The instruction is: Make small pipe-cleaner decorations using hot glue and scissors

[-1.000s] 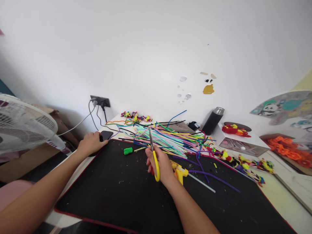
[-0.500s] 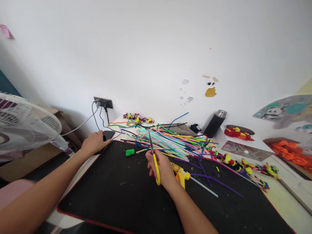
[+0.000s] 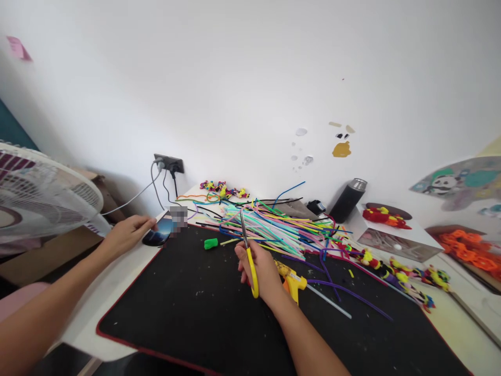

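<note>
My left hand (image 3: 129, 236) is at the left edge of a phone (image 3: 166, 225) with a lit screen. Its fingers are stretched forward, their tips touching or just beside the phone. In my right hand (image 3: 263, 269) are yellow-handled scissors (image 3: 252, 271), blades pointing up and away. A yellow glue gun (image 3: 291, 279) with a clear stick lies on the black mat (image 3: 188, 308), just right of my right hand. A small green piece (image 3: 211, 243) sits left of the scissors. Behind them spreads a pile of coloured pipe cleaners (image 3: 266, 224).
A black bottle (image 3: 346, 201) stands by the wall, near a white box (image 3: 399, 237). Colourful figures (image 3: 407, 277) lie at the right, with orange pieces (image 3: 467, 248) in a box beyond. At the left are a fan (image 3: 47, 196) and a wall socket (image 3: 169, 163) with cables.
My left hand has drawn back left from over the phone, and the phone's screen now shows lit. My right hand still holds the scissors in much the same place. The view has shifted slightly.
</note>
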Available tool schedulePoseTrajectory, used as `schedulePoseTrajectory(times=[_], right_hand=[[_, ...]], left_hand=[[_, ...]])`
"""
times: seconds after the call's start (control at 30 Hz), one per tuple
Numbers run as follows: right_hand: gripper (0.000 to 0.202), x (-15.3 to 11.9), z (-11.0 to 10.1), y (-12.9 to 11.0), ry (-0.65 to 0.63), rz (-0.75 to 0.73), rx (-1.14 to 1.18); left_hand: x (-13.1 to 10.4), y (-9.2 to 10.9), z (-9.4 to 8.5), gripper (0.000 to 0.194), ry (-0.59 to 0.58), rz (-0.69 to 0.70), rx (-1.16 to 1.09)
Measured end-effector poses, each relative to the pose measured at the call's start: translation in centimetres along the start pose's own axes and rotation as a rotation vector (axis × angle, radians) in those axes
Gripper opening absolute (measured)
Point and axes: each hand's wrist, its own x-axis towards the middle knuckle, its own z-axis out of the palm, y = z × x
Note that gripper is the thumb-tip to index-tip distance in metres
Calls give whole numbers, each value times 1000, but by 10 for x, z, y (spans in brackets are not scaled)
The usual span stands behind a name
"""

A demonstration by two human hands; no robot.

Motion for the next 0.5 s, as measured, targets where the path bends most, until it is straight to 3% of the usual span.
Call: schedulePoseTrajectory(times=[0.3,0.5], right_hand=[[52,0,-1,2,0,11,-15],[50,1,0,2,5,1,-7]], left_hand=[[26,9,15,52,7,33,-2],[26,46,34,56,48,180,-16]])
